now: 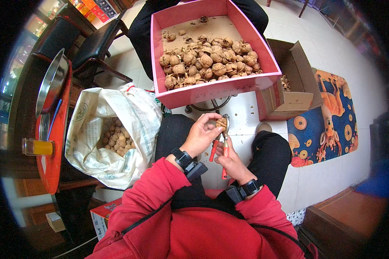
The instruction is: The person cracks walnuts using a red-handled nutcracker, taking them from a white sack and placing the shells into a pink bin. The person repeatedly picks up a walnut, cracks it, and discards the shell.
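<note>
Between the fingertips of my left hand (202, 134) is a walnut (221, 123). It sits against the metal jaws of a red-handled plier-type nutcracker (226, 142). My right hand (232, 163) grips the tool by its handles, which are spread apart and point down towards me. Just beyond my hands stands a pink box (214, 89) with many walnuts (210, 61) heaped in its near half; several have cracked or broken shells. Whether the shell of the walnut in my fingers is cracked, I cannot tell.
An open white woven sack (142, 129) of walnuts stands at left. Beside it, a red table (63, 129) carries a steel basin (53, 82) and a glass of orange drink (39, 147). At right are a cardboard box (298, 97) with shell pieces and a patterned mat (324, 129). Another person's legs (141, 35) flank the pink box.
</note>
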`<state>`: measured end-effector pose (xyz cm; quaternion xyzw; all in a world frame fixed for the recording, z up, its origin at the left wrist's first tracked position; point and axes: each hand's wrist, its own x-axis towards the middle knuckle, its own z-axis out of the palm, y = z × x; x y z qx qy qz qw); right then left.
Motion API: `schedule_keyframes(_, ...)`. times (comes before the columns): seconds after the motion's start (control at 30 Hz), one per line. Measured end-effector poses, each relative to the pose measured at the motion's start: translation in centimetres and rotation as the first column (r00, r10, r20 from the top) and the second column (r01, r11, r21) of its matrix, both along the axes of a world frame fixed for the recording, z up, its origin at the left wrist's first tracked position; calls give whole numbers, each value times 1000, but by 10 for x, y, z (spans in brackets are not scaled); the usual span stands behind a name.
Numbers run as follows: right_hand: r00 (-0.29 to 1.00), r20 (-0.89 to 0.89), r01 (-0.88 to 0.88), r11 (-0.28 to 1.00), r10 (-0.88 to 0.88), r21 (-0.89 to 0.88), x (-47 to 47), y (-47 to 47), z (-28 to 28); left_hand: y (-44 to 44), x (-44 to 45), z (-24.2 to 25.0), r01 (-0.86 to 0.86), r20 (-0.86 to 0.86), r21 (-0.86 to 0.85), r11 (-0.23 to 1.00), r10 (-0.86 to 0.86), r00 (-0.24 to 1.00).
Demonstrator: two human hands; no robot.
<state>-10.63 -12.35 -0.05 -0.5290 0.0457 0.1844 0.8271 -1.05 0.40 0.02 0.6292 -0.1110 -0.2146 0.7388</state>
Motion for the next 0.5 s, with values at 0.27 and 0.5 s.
schedule_keyframes(0.27,997,-71,-37,999,38,22,0,-3,13,-2,-3,2,-4,-16,-18,1000,3,1000)
schedule_keyframes(0.5,997,64,-42,991,50,-131,0,-4,-4,-2,-4,3,-14,-83,-34,999,11,996)
